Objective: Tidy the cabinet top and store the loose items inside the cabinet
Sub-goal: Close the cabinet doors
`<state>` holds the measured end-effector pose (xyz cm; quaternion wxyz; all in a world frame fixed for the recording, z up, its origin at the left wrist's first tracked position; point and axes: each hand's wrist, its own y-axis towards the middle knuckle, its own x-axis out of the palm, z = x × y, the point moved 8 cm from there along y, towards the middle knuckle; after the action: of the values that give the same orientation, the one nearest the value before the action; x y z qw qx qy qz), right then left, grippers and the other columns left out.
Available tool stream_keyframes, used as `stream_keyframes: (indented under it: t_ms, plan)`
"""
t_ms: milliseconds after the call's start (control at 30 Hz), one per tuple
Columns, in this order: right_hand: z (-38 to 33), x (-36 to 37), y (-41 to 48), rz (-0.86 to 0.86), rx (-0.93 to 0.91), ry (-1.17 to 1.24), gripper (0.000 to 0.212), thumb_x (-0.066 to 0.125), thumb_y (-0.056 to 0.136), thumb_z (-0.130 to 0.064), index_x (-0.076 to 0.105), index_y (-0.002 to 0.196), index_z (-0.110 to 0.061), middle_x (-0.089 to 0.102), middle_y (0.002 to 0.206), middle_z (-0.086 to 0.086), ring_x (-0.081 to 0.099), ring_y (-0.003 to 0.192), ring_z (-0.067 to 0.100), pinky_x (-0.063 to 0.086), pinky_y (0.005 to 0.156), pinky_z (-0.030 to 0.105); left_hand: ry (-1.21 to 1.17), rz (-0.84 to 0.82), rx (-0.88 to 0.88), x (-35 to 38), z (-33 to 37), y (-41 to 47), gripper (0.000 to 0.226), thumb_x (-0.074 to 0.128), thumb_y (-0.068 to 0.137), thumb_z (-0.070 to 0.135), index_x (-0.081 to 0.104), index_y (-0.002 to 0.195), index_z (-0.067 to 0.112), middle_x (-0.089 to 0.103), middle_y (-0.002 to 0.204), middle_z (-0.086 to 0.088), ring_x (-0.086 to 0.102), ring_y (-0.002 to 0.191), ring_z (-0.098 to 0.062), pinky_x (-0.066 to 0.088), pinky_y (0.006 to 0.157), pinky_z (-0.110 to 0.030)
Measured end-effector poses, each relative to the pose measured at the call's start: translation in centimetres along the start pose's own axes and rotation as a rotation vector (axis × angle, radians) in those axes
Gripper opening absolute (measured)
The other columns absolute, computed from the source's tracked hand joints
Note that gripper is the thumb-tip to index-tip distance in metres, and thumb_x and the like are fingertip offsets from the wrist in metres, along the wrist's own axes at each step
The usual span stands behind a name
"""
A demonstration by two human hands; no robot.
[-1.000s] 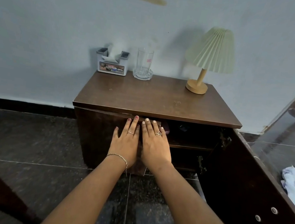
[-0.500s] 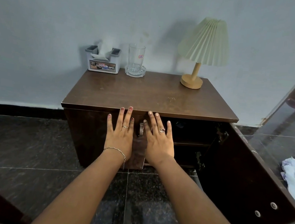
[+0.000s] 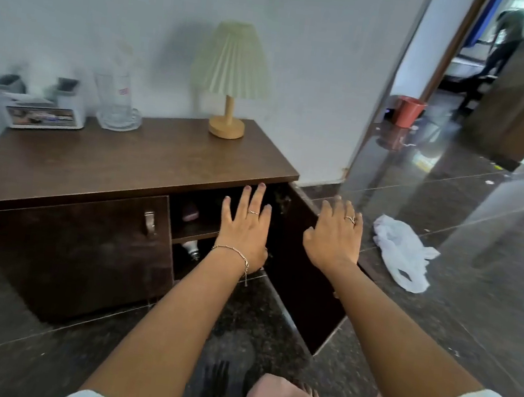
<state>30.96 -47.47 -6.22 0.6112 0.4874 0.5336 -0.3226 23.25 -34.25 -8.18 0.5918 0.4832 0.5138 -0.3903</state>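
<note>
The dark wood-grain cabinet (image 3: pixel 127 163) has its flat right door (image 3: pixel 303 278) open. The left hand (image 3: pixel 245 229), spread and empty, hovers before the open shelves. The right hand (image 3: pixel 335 232), loosely splayed and empty, is over the door's top edge. On the cabinet's smooth top stand a pleated-shade lamp (image 3: pixel 232 64), a clear glass (image 3: pixel 115 100) and a boxy white tissue holder (image 3: pixel 42 108).

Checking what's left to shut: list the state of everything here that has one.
Left door, closed.
Right door, open wide.
Lamp, upright, unlit.
Glass, upright, empty.
Left hand, open, fingers spread.
Right hand, open, over the right door's edge.
Plastic bag, crumpled on the floor.
</note>
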Motion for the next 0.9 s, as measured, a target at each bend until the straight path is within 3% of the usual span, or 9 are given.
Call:
stream_keyframes:
  t_ms: [67, 133, 267, 400, 533, 633, 767, 900]
  plan:
    - [2.4, 0.2, -0.1, -0.031, 0.068, 0.041, 0.043, 0.045, 0.094, -0.033, 0.046, 0.129, -0.009, 0.051, 0.136, 0.016, 0.043, 0.13, 0.033, 0.034, 0.105, 0.045, -0.026, -0.031, 0.072, 0.3, 2.7, 0.6, 0.084, 0.063, 0.083, 0.035, 0.015, 0.15, 0.016, -0.019, 0.158, -0.008, -0.015, 0.147, -0.029, 0.001, 0.115, -0.057]
    - [3.9, 0.8, -0.4, -0.106, 0.159, 0.159, 0.037, 0.037, 0.098, -0.036, 0.055, 0.115, -0.008, 0.062, 0.121, 0.016, 0.054, 0.116, 0.035, 0.042, 0.09, 0.041, -0.044, -0.061, 0.131, 0.7, 4.8, 0.9, 0.083, 0.061, 0.085, 0.035, 0.014, 0.15, 0.016, -0.016, 0.159, -0.007, -0.013, 0.147, -0.028, 0.003, 0.116, -0.056]
    - [4.8, 1.4, -0.5, -0.131, 0.215, 0.279, 0.036, 0.034, 0.1, -0.032, 0.062, 0.107, -0.011, 0.065, 0.115, 0.015, 0.06, 0.106, 0.035, 0.043, 0.079, 0.036, -0.123, -0.107, 0.195, 2.0, 7.3, 1.1, 0.082, 0.057, 0.088, 0.037, 0.01, 0.151, 0.017, -0.014, 0.16, -0.006, -0.009, 0.148, -0.026, 0.006, 0.117, -0.053]
    - [4.4, 2.2, 0.0, -0.168, 0.172, 0.333, 0.026, 0.046, 0.096, -0.027, 0.067, 0.106, -0.016, 0.068, 0.108, 0.01, 0.062, 0.101, 0.032, 0.04, 0.073, 0.03, -0.426, -0.178, 0.136, 4.0, 7.9, 0.4, 0.1, 0.056, 0.079, 0.065, 0.003, 0.152, 0.021, -0.013, 0.16, 0.0, -0.005, 0.148, -0.021, 0.007, 0.119, -0.052]
    - [2.8, 3.6, 0.4, -0.238, 0.159, 0.491, 0.013, 0.048, 0.094, -0.024, 0.055, 0.085, -0.018, 0.063, 0.089, 0.006, 0.059, 0.092, 0.032, 0.038, 0.071, 0.031, -0.655, -0.158, 0.017, 6.0, 5.9, -1.4, 0.114, 0.052, 0.065, 0.083, 0.004, 0.152, 0.027, -0.01, 0.16, 0.009, -0.001, 0.148, -0.015, 0.008, 0.119, -0.05]
    - [1.3, 4.8, 0.6, -0.313, 0.179, 0.622, 0.026, 0.044, 0.098, -0.025, 0.038, 0.073, -0.02, 0.05, 0.076, -0.001, 0.052, 0.084, 0.025, 0.035, 0.07, 0.031, -0.741, -0.113, -0.062, 6.8, 3.2, -2.5, 0.123, 0.048, 0.055, 0.091, 0.005, 0.151, 0.028, -0.007, 0.159, 0.011, 0.001, 0.148, -0.013, 0.007, 0.12, -0.049]
    - [-2.2, 6.3, 0.2, -0.396, 0.217, 0.808, 0.017, 0.037, 0.102, -0.027, 0.042, 0.1, -0.011, 0.05, 0.095, 0.006, 0.048, 0.083, 0.017, 0.037, 0.07, 0.031, -0.752, 0.0, -0.077, 5.8, -0.3, -3.2, 0.115, 0.038, 0.06, 0.091, 0.009, 0.151, 0.026, -0.001, 0.16, 0.01, 0.003, 0.147, -0.009, 0.001, 0.121, -0.044]
    - [-6.4, 8.1, -0.7, -0.402, 0.339, 1.044, 0.033, 0.034, 0.102, -0.03, 0.032, 0.121, -0.003, 0.049, 0.109, 0.012, 0.055, 0.103, 0.028, 0.049, 0.093, 0.049, -0.663, 0.135, -0.076, 4.1, -4.8, -3.8, 0.089, 0.035, 0.077, 0.077, 0.019, 0.15, 0.028, 0.008, 0.16, 0.007, 0.005, 0.147, -0.011, 0.007, 0.121, -0.043]
